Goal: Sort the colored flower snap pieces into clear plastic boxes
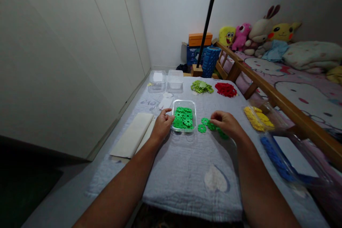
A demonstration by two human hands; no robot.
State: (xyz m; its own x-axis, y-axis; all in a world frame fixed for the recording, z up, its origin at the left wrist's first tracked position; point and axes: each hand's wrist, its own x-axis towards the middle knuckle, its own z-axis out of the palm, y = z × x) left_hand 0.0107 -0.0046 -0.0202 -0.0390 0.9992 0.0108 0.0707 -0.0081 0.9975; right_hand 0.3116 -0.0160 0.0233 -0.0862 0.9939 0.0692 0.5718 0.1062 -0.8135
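A clear plastic box (195,114) stands in the middle of the cloth-covered table, holding a pile of green notched plastic discs (183,117). My left hand (163,123) is at its left side, thumb and fingers against the wall near the rim. To the right of the box, my right hand (224,123) pinches a green notched disc (212,125) just at the tabletop. Loose green discs (202,128) lie between that hand and the box, and more green shows under the palm, partly hidden.
Behind are light-green discs (202,86), red discs (226,89) and two clear containers (157,78). At right stand a box of yellow pieces (259,118) and a box of blue pieces (278,156), beside a wooden bed rail (256,74). Folded beige material (132,135) lies left.
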